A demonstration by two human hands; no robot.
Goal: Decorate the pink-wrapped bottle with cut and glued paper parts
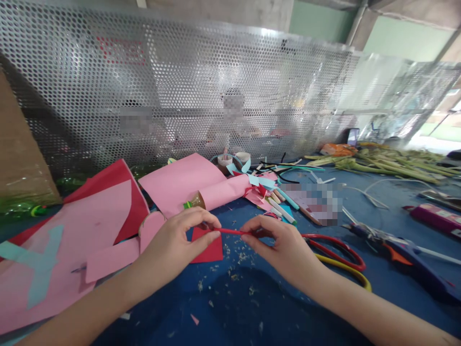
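Observation:
Between my two hands a thin red strip, perhaps folded or rolled paper (230,231), is held level above the table. My left hand (187,235) pinches its left end between thumb and fingers. At the other end, the thumb and fingertips of my right hand (275,240) are closed on it. A red piece of paper (211,250) lies on the blue table just behind and below my left fingers. Scissors with red and yellow handles (347,254) rest beside my right wrist, partly hidden by it.
Pink sheets (93,216) cover the left side, with a rolled pink sheet (226,191) behind my hands. On the right are a blue glue gun (406,262), a phone (313,206) and a purple box (435,218). A perforated metal screen (194,86) stands behind; paper scraps (234,277) dot the table.

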